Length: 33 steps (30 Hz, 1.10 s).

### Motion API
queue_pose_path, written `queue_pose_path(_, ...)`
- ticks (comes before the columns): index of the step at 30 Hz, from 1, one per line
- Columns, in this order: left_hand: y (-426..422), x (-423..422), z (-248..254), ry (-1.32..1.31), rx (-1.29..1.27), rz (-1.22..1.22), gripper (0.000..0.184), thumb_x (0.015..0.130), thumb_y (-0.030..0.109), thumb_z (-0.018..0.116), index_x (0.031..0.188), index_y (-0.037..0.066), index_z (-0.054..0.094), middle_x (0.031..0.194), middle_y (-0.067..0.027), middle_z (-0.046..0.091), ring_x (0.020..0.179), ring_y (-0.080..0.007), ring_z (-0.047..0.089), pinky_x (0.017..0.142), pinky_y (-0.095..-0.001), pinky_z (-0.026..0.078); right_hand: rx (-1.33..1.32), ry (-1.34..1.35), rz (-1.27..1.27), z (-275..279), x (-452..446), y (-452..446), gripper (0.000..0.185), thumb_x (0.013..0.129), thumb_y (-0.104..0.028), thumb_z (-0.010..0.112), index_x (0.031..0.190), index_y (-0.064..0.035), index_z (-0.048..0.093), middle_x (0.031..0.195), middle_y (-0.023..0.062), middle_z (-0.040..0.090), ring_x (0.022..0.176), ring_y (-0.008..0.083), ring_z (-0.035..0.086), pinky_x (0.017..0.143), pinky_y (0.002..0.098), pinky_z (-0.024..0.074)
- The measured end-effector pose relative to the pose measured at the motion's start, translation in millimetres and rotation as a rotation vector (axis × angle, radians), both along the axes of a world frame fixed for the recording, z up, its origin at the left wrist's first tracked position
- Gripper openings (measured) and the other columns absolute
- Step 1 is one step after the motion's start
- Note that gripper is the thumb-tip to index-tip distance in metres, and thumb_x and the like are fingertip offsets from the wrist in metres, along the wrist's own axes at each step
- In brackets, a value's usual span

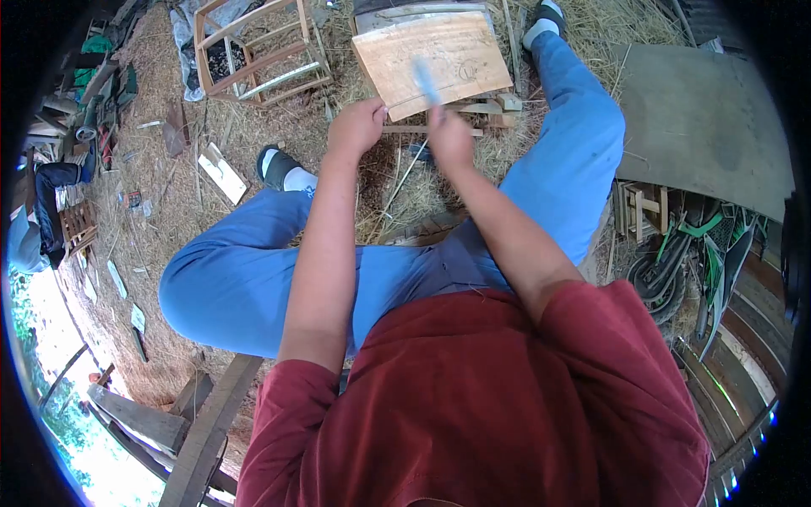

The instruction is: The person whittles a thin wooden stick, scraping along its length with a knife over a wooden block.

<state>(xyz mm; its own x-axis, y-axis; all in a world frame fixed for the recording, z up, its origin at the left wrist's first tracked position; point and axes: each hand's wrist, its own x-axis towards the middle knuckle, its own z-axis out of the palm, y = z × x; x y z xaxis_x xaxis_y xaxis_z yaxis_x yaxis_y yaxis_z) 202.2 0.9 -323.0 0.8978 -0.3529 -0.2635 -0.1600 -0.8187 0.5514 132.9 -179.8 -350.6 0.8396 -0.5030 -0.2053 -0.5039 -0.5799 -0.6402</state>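
A pale wooden board (pixel 435 63) lies tilted in front of me, with a dark knot near its right side. My left hand (pixel 356 127) is closed on the board's near left corner. My right hand (pixel 450 139) is closed around a slim tool with a light blue part (pixel 425 80), which reaches over the board. Motion smears both this hand and the tool, so its kind is unclear. Small wood blocks (pixel 507 103) lie by the board's near right edge.
A wooden frame (pixel 258 51) stands on the straw-covered ground at upper left. A loose wood piece (pixel 223 174) lies near my left foot. At right are a large grey sheet (pixel 705 127) and a green-and-black machine with a tyre (pixel 663 275). Another person's legs (pixel 55 203) show at far left.
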Motion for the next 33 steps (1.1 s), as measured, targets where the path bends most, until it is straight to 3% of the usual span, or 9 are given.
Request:
queue_pose_path(4, 1.0, -0.1, 0.3, 0.015, -0.003, 0.021, 0.025, 0.099, 0.032, 0.054, 0.105, 0.013, 0.070, 0.103, -0.0170, 0.071, 0.097, -0.0398, 0.067, 0.084, -0.0511, 0.054, -0.094, -0.050, 0.101, -3.3, 5.7, -12.9, 0.054, 0.102, -0.045, 0.048, 0.082, 0.0008, 0.071, 0.081, 0.0295, 0.068, 0.079, 0.0499, 0.067, 0.073, 0.0570, 0.0542)
queue_pose_path(8, 0.0, -0.2, 2.3, -0.006, -0.002, 0.005, 0.025, 0.099, 0.032, 0.053, 0.104, 0.013, 0.069, 0.103, -0.0175, 0.071, 0.096, -0.0401, 0.067, 0.083, -0.0511, 0.054, 0.043, 0.053, -0.033, -5.1, 2.2, 0.3, 0.056, 0.103, -0.046, 0.047, 0.084, 0.0008, 0.070, 0.080, 0.0287, 0.068, 0.079, 0.0487, 0.068, 0.075, 0.0567, 0.0546)
queue_pose_path(13, 1.9, 0.0, 0.0, 0.003, 0.001, -0.009, 0.025, 0.100, 0.032, 0.053, 0.103, 0.013, 0.068, 0.102, -0.0171, 0.071, 0.095, -0.0402, 0.067, 0.082, -0.0517, 0.053, -0.058, 0.029, 0.191, 3.1, 2.9, -0.3, 0.055, 0.102, -0.047, 0.048, 0.086, 0.0008, 0.070, 0.081, 0.0281, 0.069, 0.080, 0.0489, 0.068, 0.076, 0.0573, 0.0545)
queue_pose_path(15, 1.1, -2.5, -1.6, -0.023, -0.001, -0.009, 0.025, 0.100, 0.032, 0.053, 0.103, 0.013, 0.068, 0.101, -0.0168, 0.071, 0.095, -0.0402, 0.067, 0.081, -0.0520, 0.053, -0.039, -0.003, -0.097, -4.2, 13.1, -12.6, 0.055, 0.102, -0.047, 0.049, 0.085, 0.0003, 0.070, 0.080, 0.0276, 0.069, 0.079, 0.0481, 0.069, 0.075, 0.0564, 0.0554)
queue_pose_path(16, 1.3, -3.4, -2.0, -0.035, -0.012, -0.007, 0.025, 0.100, 0.032, 0.053, 0.103, 0.013, 0.068, 0.100, -0.0166, 0.071, 0.094, -0.0402, 0.067, 0.081, -0.0520, 0.053, -0.038, -0.001, -0.098, -6.5, 10.8, -9.0, 0.055, 0.102, -0.047, 0.049, 0.085, 0.0003, 0.070, 0.080, 0.0276, 0.069, 0.079, 0.0481, 0.069, 0.075, 0.0564, 0.0553)
queue_pose_path(22, 0.7, -3.2, -2.9, -0.018, -0.019, 0.018, 0.024, 0.099, 0.033, 0.053, 0.102, 0.013, 0.067, 0.098, -0.0173, 0.071, 0.092, -0.0407, 0.067, 0.078, -0.0525, 0.053, -0.100, 0.055, 0.219, 12.3, 0.5, 17.0, 0.055, 0.102, -0.047, 0.049, 0.083, 0.0003, 0.071, 0.080, 0.0290, 0.069, 0.079, 0.0482, 0.069, 0.074, 0.0560, 0.0556)
queue_pose_path(25, 1.2, -1.6, -5.5, -0.050, -0.017, 0.008, 0.024, 0.099, 0.033, 0.053, 0.102, 0.013, 0.067, 0.097, -0.0180, 0.071, 0.091, -0.0410, 0.067, 0.078, -0.0527, 0.053, -0.086, -0.028, -0.068, -5.3, 11.5, -18.5, 0.057, 0.102, -0.047, 0.048, 0.081, 0.0007, 0.070, 0.079, 0.0289, 0.069, 0.078, 0.0486, 0.068, 0.073, 0.0565, 0.0553)
queue_pose_path(28, 0.6, -3.8, -6.2, -0.062, -0.017, 0.005, 0.024, 0.099, 0.033, 0.053, 0.102, 0.013, 0.067, 0.096, -0.0184, 0.071, 0.091, -0.0413, 0.067, 0.078, -0.0528, 0.053, -0.075, -0.010, -0.096, -3.5, 3.9, -10.3, 0.057, 0.102, -0.047, 0.047, 0.081, 0.0013, 0.070, 0.079, 0.0288, 0.068, 0.077, 0.0484, 0.069, 0.072, 0.0568, 0.0551)
queue_pose_path(33, 1.8, -1.8, 0.0, -0.060, 0.009, -0.005, 0.025, 0.099, 0.033, 0.053, 0.102, 0.013, 0.067, 0.095, -0.0190, 0.070, 0.090, -0.0419, 0.067, 0.078, -0.0533, 0.053, -0.078, 0.030, 0.135, 17.5, 2.5, 21.7, 0.057, 0.101, -0.050, 0.046, 0.088, -0.0020, 0.073, 0.083, 0.0269, 0.070, 0.080, 0.0470, 0.069, 0.074, 0.0552, 0.0561)
